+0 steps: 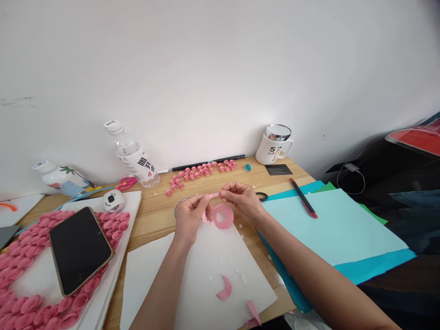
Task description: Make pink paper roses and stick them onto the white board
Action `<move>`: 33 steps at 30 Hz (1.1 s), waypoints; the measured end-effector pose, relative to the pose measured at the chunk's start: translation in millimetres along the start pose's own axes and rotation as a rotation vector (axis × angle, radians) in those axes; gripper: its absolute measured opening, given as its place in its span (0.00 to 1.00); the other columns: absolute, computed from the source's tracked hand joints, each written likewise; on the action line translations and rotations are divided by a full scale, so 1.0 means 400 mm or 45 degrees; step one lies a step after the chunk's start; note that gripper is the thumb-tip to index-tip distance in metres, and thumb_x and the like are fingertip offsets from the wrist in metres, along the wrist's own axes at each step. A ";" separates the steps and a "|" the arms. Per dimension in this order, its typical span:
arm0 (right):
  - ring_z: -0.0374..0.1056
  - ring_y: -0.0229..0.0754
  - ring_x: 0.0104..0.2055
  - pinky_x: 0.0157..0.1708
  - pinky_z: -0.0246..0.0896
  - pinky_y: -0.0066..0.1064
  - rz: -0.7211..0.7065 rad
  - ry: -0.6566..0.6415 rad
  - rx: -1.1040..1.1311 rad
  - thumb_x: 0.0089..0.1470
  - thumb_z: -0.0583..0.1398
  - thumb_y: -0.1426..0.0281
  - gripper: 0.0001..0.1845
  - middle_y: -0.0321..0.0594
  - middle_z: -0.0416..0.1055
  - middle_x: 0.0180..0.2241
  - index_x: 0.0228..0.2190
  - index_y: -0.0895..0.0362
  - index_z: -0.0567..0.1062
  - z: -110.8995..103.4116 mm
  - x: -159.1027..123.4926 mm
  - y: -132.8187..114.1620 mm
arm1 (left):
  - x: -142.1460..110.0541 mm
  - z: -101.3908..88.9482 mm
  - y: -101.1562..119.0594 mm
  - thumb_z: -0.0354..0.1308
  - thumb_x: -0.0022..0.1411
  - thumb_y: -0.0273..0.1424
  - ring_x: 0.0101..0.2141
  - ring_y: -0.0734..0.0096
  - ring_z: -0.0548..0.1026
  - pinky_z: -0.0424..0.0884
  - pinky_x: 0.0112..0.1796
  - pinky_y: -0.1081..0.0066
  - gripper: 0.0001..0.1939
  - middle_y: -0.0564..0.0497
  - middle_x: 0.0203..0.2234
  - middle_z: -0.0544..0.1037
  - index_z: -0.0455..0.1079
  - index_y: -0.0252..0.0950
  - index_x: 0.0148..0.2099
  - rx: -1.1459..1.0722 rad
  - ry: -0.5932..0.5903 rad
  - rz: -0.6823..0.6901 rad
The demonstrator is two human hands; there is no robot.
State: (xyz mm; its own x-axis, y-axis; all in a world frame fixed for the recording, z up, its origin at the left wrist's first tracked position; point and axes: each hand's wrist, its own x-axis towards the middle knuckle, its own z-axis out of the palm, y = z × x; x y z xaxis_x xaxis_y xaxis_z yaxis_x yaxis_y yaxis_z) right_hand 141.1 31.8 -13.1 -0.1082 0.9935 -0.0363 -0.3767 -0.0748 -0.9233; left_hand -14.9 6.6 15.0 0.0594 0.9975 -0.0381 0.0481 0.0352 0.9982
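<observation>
A curled pink paper strip (225, 224) hangs between my two hands above a white sheet (206, 266), its lower part forming a flat ring. My left hand (190, 217) pinches the strip on the left side, thumb against the fingers. Pinched between thumb and fingertips, the upper end of the strip is in my right hand (240, 199). Pink paper scraps (225, 288) lie on the white sheet below. Partly hidden behind my left hand is a round metal-rimmed object (178, 208). A black scissor handle (263, 197) shows beside my right hand.
Small rolled pink paper roses (195, 172) sit near the wall. A bottle (134, 156), a mug (273, 144) and a black pen (209, 163) stand or lie behind. Left, a phone (80, 250) rests on a rose-covered board (37, 279). Right, light blue paper (337, 229) holds a marker (304, 199).
</observation>
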 end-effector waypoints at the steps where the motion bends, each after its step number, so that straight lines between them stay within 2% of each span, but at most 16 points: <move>1: 0.66 0.32 0.25 0.30 0.63 0.28 -0.007 0.010 0.007 0.36 0.70 0.68 0.09 0.33 0.73 0.22 0.22 0.57 0.76 -0.001 0.001 0.001 | 0.000 0.001 0.001 0.55 0.55 0.35 0.15 0.79 0.64 0.63 0.23 0.76 0.16 0.55 0.11 0.68 0.66 0.35 0.19 -0.009 0.004 -0.007; 8: 0.69 0.34 0.31 0.41 0.64 0.30 0.033 -0.038 0.082 0.40 0.68 0.66 0.10 0.38 0.76 0.29 0.28 0.57 0.80 -0.003 0.004 0.008 | 0.000 0.000 0.001 0.54 0.56 0.35 0.15 0.79 0.64 0.63 0.21 0.77 0.16 0.55 0.10 0.67 0.66 0.34 0.18 -0.008 0.025 -0.030; 11: 0.70 0.36 0.33 0.42 0.64 0.32 0.045 -0.042 0.062 0.39 0.68 0.66 0.12 0.39 0.77 0.30 0.30 0.56 0.80 -0.004 0.004 0.009 | 0.002 -0.001 -0.001 0.54 0.56 0.34 0.14 0.80 0.64 0.62 0.20 0.78 0.16 0.55 0.11 0.68 0.66 0.34 0.18 0.011 0.034 -0.017; 17: 0.70 0.35 0.29 0.37 0.65 0.31 0.042 0.004 0.065 0.36 0.70 0.66 0.12 0.36 0.75 0.26 0.27 0.56 0.79 -0.003 0.004 0.006 | 0.002 0.001 0.001 0.55 0.55 0.35 0.15 0.78 0.64 0.62 0.21 0.77 0.16 0.55 0.10 0.68 0.66 0.35 0.18 0.009 0.009 -0.003; 23: 0.64 0.32 0.23 0.29 0.62 0.27 -0.006 0.006 -0.006 0.36 0.70 0.66 0.10 0.32 0.71 0.20 0.21 0.57 0.77 -0.001 0.002 -0.001 | 0.002 0.001 0.003 0.54 0.56 0.36 0.15 0.79 0.64 0.62 0.22 0.77 0.17 0.54 0.11 0.68 0.65 0.35 0.17 0.030 -0.010 0.006; 27: 0.66 0.32 0.27 0.35 0.64 0.29 -0.003 0.031 0.060 0.36 0.70 0.66 0.09 0.35 0.75 0.25 0.23 0.56 0.78 -0.003 0.005 0.004 | 0.003 -0.001 0.002 0.54 0.56 0.36 0.16 0.79 0.63 0.61 0.22 0.77 0.17 0.54 0.11 0.68 0.65 0.35 0.18 0.046 0.013 -0.010; 30: 0.68 0.34 0.32 0.42 0.63 0.31 0.025 -0.021 0.073 0.38 0.68 0.65 0.10 0.38 0.76 0.32 0.28 0.55 0.80 -0.003 0.006 0.005 | 0.004 -0.002 0.001 0.55 0.55 0.36 0.15 0.79 0.63 0.61 0.22 0.77 0.17 0.55 0.10 0.67 0.65 0.35 0.18 0.023 0.044 -0.024; 33: 0.69 0.36 0.33 0.43 0.63 0.32 0.031 -0.045 0.053 0.39 0.68 0.65 0.12 0.39 0.77 0.34 0.30 0.56 0.80 -0.004 0.006 0.005 | 0.004 -0.002 0.002 0.55 0.55 0.35 0.15 0.79 0.63 0.61 0.22 0.77 0.17 0.55 0.11 0.67 0.65 0.35 0.17 -0.003 0.052 -0.022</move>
State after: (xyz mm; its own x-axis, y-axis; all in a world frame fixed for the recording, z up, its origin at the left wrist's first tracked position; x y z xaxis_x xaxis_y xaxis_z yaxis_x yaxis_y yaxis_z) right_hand 141.6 34.1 -15.5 -0.1501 0.9877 -0.0441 -0.4114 -0.1029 -0.9056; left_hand -15.5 8.5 15.9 0.0181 0.9984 -0.0535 0.0460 0.0526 0.9976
